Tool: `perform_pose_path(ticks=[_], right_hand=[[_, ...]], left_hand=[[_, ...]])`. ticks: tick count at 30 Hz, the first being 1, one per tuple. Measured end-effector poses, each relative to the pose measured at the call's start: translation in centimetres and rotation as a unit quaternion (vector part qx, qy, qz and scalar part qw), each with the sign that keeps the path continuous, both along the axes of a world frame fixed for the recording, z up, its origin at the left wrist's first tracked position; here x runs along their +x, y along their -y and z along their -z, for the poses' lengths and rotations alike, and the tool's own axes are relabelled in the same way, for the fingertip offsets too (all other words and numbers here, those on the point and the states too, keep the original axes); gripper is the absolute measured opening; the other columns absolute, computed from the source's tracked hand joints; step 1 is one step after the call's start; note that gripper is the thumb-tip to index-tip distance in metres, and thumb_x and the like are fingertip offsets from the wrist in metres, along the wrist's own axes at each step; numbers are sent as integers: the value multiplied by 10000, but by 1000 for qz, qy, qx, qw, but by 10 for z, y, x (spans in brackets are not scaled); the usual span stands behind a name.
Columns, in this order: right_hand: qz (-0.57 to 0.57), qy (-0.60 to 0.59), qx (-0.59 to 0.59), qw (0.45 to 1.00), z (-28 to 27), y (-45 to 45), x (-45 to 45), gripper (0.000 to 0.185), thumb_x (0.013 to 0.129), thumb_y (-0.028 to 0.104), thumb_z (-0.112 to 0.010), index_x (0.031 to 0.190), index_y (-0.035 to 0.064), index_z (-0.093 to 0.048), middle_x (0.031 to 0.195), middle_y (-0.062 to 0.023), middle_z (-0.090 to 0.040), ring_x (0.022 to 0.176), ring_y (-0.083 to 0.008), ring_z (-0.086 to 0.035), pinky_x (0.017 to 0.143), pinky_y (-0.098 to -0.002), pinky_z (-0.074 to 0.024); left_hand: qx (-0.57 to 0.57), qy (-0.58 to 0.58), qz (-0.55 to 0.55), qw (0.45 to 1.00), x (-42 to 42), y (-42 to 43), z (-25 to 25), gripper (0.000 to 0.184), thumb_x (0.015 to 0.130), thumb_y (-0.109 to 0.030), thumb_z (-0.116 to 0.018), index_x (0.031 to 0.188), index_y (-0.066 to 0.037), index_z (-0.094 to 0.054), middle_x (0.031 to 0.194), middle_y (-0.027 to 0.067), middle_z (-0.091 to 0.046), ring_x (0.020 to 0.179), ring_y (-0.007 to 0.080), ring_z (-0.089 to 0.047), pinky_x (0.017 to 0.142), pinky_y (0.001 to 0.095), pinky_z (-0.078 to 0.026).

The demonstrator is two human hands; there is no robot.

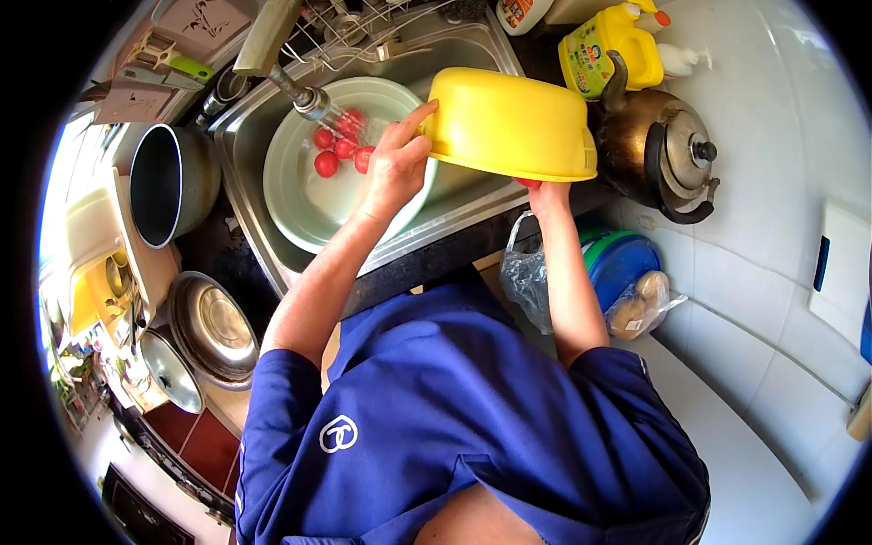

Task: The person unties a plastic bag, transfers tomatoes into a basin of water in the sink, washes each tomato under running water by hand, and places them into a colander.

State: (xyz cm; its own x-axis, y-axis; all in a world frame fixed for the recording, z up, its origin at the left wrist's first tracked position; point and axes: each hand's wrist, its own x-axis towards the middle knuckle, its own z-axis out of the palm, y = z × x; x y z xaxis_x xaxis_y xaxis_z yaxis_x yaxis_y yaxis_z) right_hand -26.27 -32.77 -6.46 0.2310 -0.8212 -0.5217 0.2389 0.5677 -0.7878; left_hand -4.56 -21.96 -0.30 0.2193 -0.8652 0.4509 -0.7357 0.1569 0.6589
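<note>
A yellow plastic basin (509, 123) is tipped on its side above the right part of the sink, its outer wall toward me. My left hand (400, 165) grips its left edge, index finger and thumb showing. At its lower right edge, my right hand (549, 195) holds it from beneath; most of those fingers are hidden. A bit of red shows by that hand, too small to name. Several red tomatoes (326, 164) lie in a pale green basin (282, 195) in the sink, left of my left hand. Water runs from the faucet (312, 100) onto them.
A metal kettle (668, 150) and a yellow detergent jug (627, 50) stand right of the sink (243, 195). On the left are a deep pot (195, 186), a metal pan (213, 327) and a glass lid (171, 371). A wire rack (341, 32) sits behind.
</note>
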Motion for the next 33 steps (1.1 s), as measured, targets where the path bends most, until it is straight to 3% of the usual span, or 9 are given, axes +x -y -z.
perform_pose_path(ticks=[4, 9, 11, 15, 17, 21, 23, 29, 33], right_hand=[[15, 10, -16, 1000, -7, 5, 4, 362, 906, 340, -469, 1164, 86, -475, 1054, -55, -576, 926, -160, -584, 738, -331, -496], [-26, 9, -5, 1000, 17, 14, -1, 412, 870, 401, -452, 1094, 60, -506, 957, -116, -612, 730, -276, -618, 539, -376, -486], [-38, 3, 59, 998, 14, 8, 4, 390, 857, 380, -456, 1042, 46, -536, 929, -130, -618, 714, -286, -622, 535, -357, -483], [-97, -3, 52, 994, 28, -7, 16, 349, 856, 333, -474, 999, 25, -554, 913, -144, -613, 787, -276, -621, 621, -375, -517], [-136, -12, 30, 990, 21, -17, 32, 334, 855, 315, -486, 992, 19, -556, 915, -150, -611, 831, -273, -617, 679, -385, -529], [-239, 11, 30, 971, -12, -33, 73, 321, 853, 293, -498, 981, 6, -564, 935, -160, -605, 883, -267, -607, 736, -388, -526], [-319, 30, 60, 945, -9, -34, 86, 322, 864, 297, -497, 994, 8, -555, 979, -145, -596, 897, -263, -605, 745, -389, -523], [-268, 96, 209, 936, -21, -64, 164, 346, 825, 303, -607, 1057, 57, -537, 991, -97, -582, 885, -205, -588, 783, -338, -498], [-334, -48, 30, 941, 38, -79, 217, 400, 762, 234, -684, 1075, 45, -523, 997, -91, -571, 880, -200, -580, 775, -327, -495]], left_hand=[[1, -13, -13, 1000, -7, 5, -4, 98, 671, 75, -556, 661, 23, -474, 1206, 119, -527, 851, 300, -556, 717, 361, -475], [-7, -88, -67, 994, -5, -6, 15, 111, 684, 63, -589, 717, 22, -492, 1192, 163, -531, 869, 358, -569, 725, 361, -473], [81, -136, -104, 982, -3, -28, 33, 144, 675, 51, -622, 724, 21, -490, 1158, 178, -551, 749, 308, -588, 678, 334, -474], [197, -289, -152, 924, 12, -68, 60, 445, 720, 39, -634, 1152, -23, -547, 1011, 59, -621, 742, 84, -557, 679, 229, -470], [204, -322, -174, 908, 26, -80, 59, 496, 720, 50, -632, 1197, -24, -516, 887, 28, -617, 737, 86, -555, 701, 222, -460], [235, -405, -232, 853, 52, -116, 51, 229, 735, -21, -645, 951, 14, -579, 751, 60, -611, 669, 131, -583, 639, 240, -467], [237, -533, -284, 761, 61, -139, 63, 116, 752, -24, -638, 824, -6, -548, 712, 54, -585, 641, 140, -589, 592, 252, -483], [169, -650, -336, 660, 69, -181, 94, 133, 753, -26, -634, 777, -70, -511, 725, 19, -585, 587, 88, -564, 506, 200, -458], [148, -672, -346, 638, 66, -167, 99, 126, 785, -80, -635, 783, -100, -511, 688, -26, -544, 534, 35, -471, 487, 160, -419]])
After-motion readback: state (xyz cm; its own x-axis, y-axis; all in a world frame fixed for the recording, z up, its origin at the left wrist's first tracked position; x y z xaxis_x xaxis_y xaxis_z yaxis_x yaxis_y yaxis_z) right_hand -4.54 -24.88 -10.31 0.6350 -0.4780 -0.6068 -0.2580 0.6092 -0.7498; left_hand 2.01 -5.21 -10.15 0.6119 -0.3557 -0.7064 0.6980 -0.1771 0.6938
